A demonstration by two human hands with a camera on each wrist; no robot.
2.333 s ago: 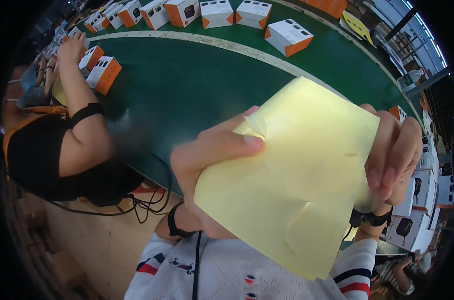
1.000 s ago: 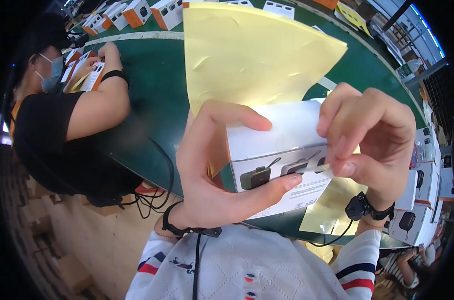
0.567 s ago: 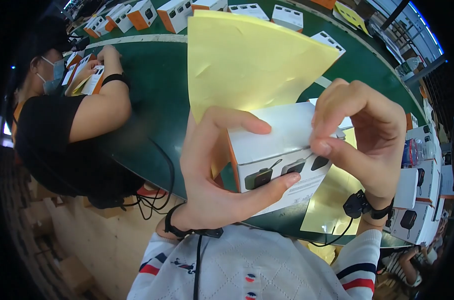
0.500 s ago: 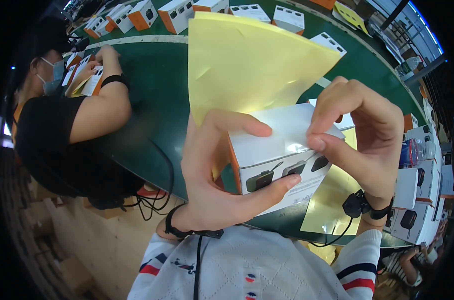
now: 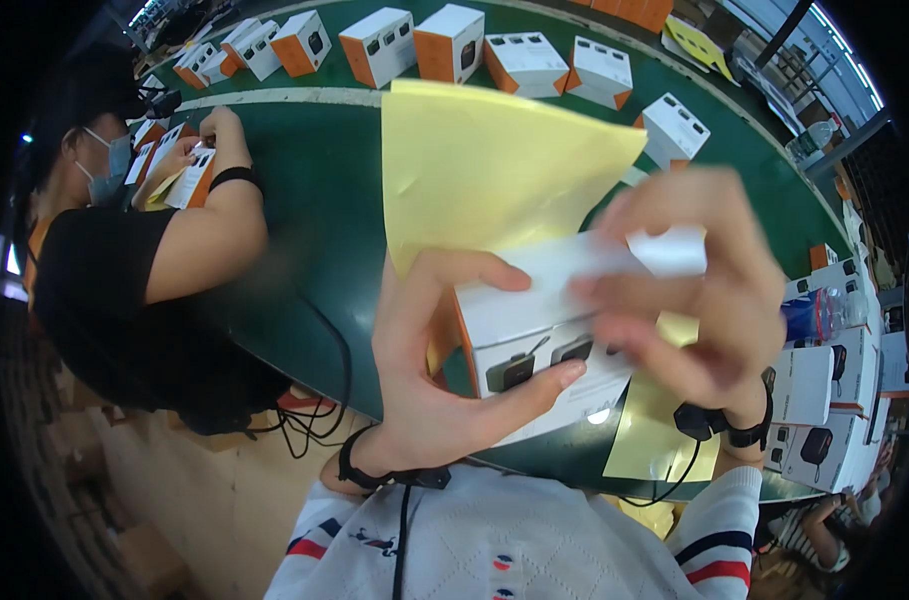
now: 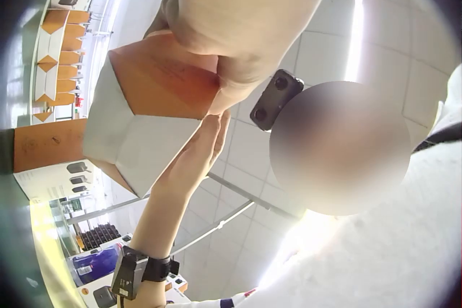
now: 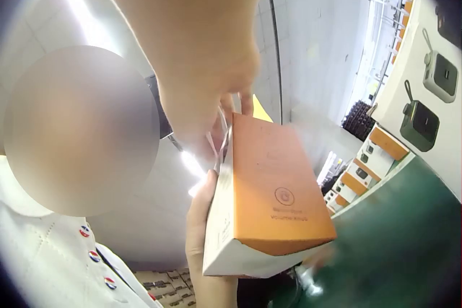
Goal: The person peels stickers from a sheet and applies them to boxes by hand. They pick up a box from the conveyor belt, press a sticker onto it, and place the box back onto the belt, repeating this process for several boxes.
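Two hands: both up at one box (image 5: pixel 519 335), in the air over the near edge of the green counter (image 5: pixel 314 190)
Left hand (image 5: pixel 439 390): clamped on the box, thumb on top, fingers (image 5: pixel 559 375) curled under the printed front
Right hand (image 5: pixel 694 300): blurred from the head view; from the left wrist view, fingers (image 6: pixel 198 153) straight and close together, flat against the box
Box: white with orange ends, tipped a bit, top face toward the right hand
Yellow sheet (image 5: pixel 494 170): standing up behind the box, low end tucked by the left palm
Step in hand: most likely smoothing something down on the box top; too blurred to tell what
How to do it well: hold the box firm with the left hand, but not hard enough to dent the card
Rubbing: press with flat finger pads, one way only, from the middle out to the edge
Care: no creasing the yellow sheet, no letting the box slip
Around: many more boxes (image 5: pixel 454 40) in a row far back, another sheet (image 5: pixel 649 440) flat on the counter, another person (image 5: pixel 164 250) busy at the left
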